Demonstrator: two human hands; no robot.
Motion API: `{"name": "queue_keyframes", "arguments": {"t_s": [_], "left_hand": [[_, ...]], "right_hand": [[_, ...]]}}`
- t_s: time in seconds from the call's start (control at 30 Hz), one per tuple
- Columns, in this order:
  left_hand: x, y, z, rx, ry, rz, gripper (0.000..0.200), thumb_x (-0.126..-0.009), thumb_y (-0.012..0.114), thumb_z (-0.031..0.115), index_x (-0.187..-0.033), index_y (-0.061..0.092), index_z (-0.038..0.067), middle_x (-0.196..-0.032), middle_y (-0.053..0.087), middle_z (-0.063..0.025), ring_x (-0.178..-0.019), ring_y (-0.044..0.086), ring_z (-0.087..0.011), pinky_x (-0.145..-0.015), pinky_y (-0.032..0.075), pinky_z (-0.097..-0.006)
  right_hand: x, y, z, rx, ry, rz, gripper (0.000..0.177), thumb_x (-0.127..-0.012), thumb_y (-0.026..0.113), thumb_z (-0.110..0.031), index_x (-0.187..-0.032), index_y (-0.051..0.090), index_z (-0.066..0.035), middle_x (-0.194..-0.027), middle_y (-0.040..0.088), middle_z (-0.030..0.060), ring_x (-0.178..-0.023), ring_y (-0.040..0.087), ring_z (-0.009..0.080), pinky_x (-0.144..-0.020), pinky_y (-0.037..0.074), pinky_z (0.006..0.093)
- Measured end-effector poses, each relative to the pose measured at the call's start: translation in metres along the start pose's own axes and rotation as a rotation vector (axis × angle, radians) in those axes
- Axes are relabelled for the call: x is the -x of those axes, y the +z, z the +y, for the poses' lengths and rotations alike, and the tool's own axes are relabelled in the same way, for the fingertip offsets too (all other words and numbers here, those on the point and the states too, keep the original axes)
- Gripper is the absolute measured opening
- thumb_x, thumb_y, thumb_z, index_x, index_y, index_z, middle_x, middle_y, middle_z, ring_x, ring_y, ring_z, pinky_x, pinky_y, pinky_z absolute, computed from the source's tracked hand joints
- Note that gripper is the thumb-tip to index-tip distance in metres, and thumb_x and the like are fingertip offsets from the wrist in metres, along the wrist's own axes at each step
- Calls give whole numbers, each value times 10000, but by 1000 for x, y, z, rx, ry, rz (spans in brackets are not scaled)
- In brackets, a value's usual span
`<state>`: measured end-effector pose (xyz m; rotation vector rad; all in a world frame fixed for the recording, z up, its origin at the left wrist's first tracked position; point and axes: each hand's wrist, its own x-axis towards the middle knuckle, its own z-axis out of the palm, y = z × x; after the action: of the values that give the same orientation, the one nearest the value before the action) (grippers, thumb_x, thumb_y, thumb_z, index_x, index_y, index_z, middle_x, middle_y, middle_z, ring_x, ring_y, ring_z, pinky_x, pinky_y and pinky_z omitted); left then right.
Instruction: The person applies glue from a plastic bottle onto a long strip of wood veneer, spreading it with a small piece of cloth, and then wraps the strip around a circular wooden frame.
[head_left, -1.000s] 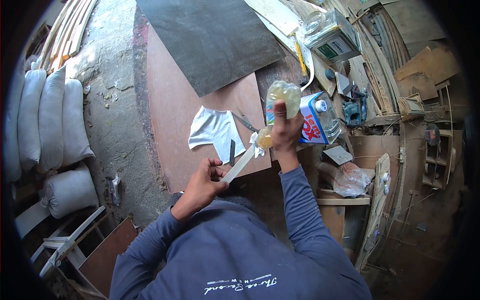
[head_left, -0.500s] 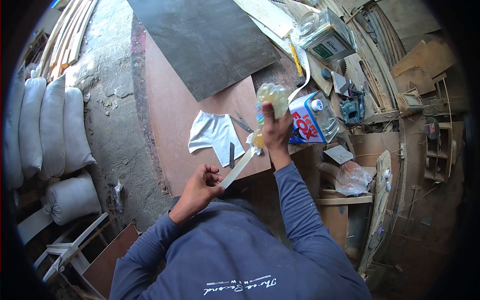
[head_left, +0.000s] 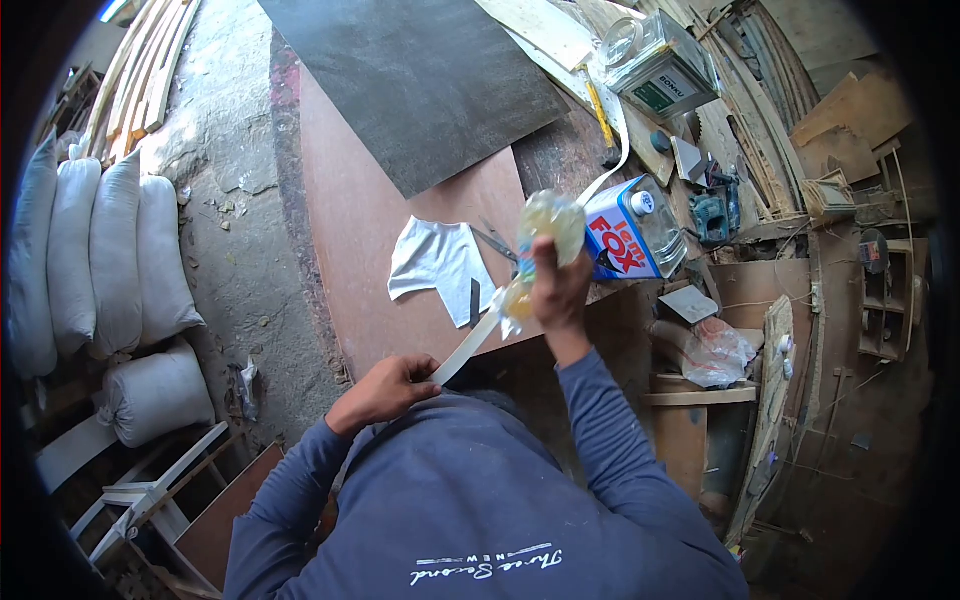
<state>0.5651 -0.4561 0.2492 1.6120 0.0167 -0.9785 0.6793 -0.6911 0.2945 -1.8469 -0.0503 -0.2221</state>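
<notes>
My left hand (head_left: 388, 390) pinches the lower end of a narrow pale strip (head_left: 466, 349) between thumb and fingers, close to my body. My right hand (head_left: 561, 297) grips a clear plastic bottle (head_left: 556, 222) holding yellowish liquid, its neck tilted down. The bottle's neck, with something whitish around it, meets the upper end of the strip. Beyond the strip, a white cloth (head_left: 428, 258) lies on a reddish-brown board (head_left: 345, 215). A dark flat blade-like piece (head_left: 475, 302) rests on the cloth, and scissors (head_left: 492, 240) lie beside it, partly behind the bottle.
A large dark sheet (head_left: 420, 90) covers the board's far part. Right of the bottle stands a blue-and-white FOX glue can (head_left: 625, 232); a BONKU tin (head_left: 660, 75) is farther back. A teal power tool (head_left: 710, 215) sits at right. White sacks (head_left: 110, 260) line the left floor.
The bottle and my right hand have moved slightly right and down. My left hand has turned and its fingers have closed more on the strip. The whole view has shifted slightly.
</notes>
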Motion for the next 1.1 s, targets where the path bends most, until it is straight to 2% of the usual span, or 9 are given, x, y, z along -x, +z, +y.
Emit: {"name": "queue_keyframes", "arguments": {"t_s": [0.07, 0.13, 0.2, 0.33, 0.53, 0.63, 0.73, 0.93, 1.1], "left_hand": [[1, -2, -1, 39, 6, -15, 246, -889, 712, 81, -1114, 683, -13, -892, 703, -34, -802, 608, -94, -772, 500, -271], [1, -4, -6, 74, 27, -35, 244, -897, 706, 96, -1115, 681, -10, -893, 703, -37, -801, 603, -95, -773, 498, -275], [3, -15, -6, -65, -23, -81, 243, -905, 700, 105, -1121, 679, -5, -903, 701, -40, -816, 606, -96, -780, 498, -278], [19, -25, -15, -169, -36, 31, 256, -911, 695, 115, -1136, 673, -6, -940, 700, -56, -847, 612, -106, -779, 495, -288], [15, -28, -42, 125, 23, 44, 280, -903, 694, 165, -1111, 688, -23, -1029, 690, -152, -913, 662, -209, -840, 508, -354], [21, -38, -38, -216, 122, 140, 262, -915, 688, 195, -1068, 703, -17, -995, 692, -155, -877, 658, -211, -828, 507, -351], [30, -42, -44, -219, 161, 155, 269, -918, 693, 220, -1038, 708, -20, -927, 711, -154, -812, 646, -189, -805, 506, -342], [35, -38, -38, 7, 74, 75, 276, -916, 702, 213, -1078, 703, -10, -879, 711, -138, -779, 641, -190, -794, 510, -340], [46, -34, -55, 30, 181, 104, 370, -909, 685, 132, -1253, 635, 4, -1061, 682, -161, -954, 660, -237, -889, 503, -349]], "right_hand": [[29, 17, -7, 177, -177, -100, 598, -961, 548, -589, -1001, 620, 4, -841, 661, 111, -712, 649, 258, -663, 508, 391], [57, 38, -37, -15, -45, -92, 700, -882, 602, -658, -1075, 618, 15, -895, 651, 121, -772, 653, 290, -753, 522, 402], [53, 39, -30, 107, -203, -28, 668, -909, 577, -644, -1027, 625, 11, -847, 650, 119, -771, 648, 286, -746, 510, 403], [14, 20, 4, 28, -9, 123, 624, -902, 634, -631, -942, 664, -9, -770, 683, 75, -703, 673, 202, -680, 524, 363], [66, 64, -42, 84, -155, -28, 539, -942, 614, -546, -974, 612, -8, -913, 677, 132, -816, 685, 271, -721, 522, 383], [70, 72, -50, 187, -198, -4, 661, -973, 464, -619, -1056, 621, 18, -923, 645, 165, -826, 654, 340, -728, 498, 444], [41, 54, -21, 126, -39, 119, 708, -986, 392, -673, -889, 596, -2, -718, 619, 86, -643, 637, 238, -593, 477, 370], [79, 94, -54, 195, -168, 67, 805, -941, 424, -728, -1114, 619, 33, -931, 655, 159, -769, 656, 282, -676, 500, 400], [59, 75, -44, 168, -108, 67, 746, -942, 460, -717, -979, 625, 9, -813, 629, 88, -667, 608, 195, -607, 468, 356]]}}
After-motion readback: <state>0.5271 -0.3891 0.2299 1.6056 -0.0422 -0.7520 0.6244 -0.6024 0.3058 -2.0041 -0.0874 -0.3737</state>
